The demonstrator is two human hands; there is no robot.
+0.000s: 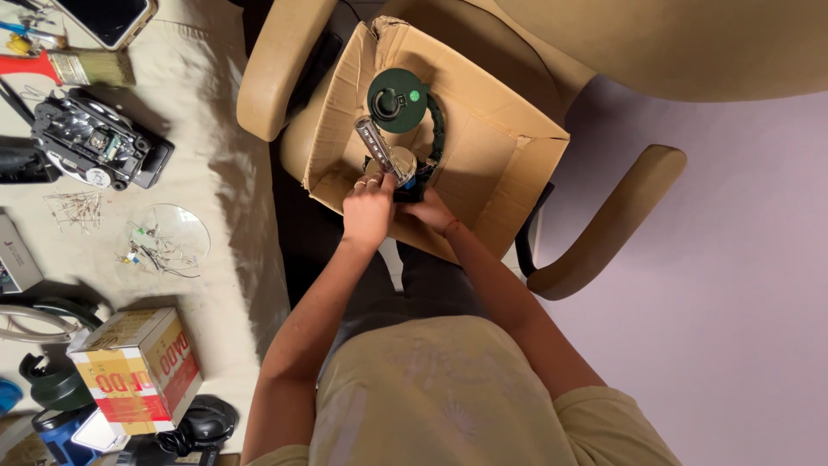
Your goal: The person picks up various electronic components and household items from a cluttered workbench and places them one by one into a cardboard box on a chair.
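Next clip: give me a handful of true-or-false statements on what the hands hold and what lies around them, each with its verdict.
1. Both hands work over a flattened cardboard sheet on a tan armchair. True.
2. The left hand is at a silver cylindrical part. True.
3. The right hand holds a paintbrush. False: the paintbrush lies on the cloth to the left, untouched.
4. A dark green round part lies on the cardboard above the hands. True.
5. The red and yellow box sits on the armchair. False: it stands on the cloth at lower left.
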